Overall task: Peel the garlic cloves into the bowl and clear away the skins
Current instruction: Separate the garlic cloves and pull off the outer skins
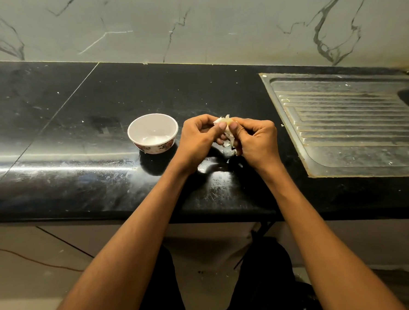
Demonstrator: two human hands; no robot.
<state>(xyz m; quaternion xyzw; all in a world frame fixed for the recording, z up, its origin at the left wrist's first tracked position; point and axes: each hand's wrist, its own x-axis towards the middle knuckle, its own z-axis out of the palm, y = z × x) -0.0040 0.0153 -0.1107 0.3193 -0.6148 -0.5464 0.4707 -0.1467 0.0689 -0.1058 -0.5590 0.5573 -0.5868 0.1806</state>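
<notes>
Both my hands, left hand [197,136] & right hand [255,137], pinch the garlic [225,126], fingers clamped on it. Best to tear skin w/ thumbs, staying near the bowl [153,131].

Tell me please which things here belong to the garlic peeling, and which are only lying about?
Belong to the job:
- garlic, pinched by left hand and right hand
- bowl, no cloves visible inside
- loose skins under the hands

Only lying about:
- steel sink drainboard
- black countertop
</notes>
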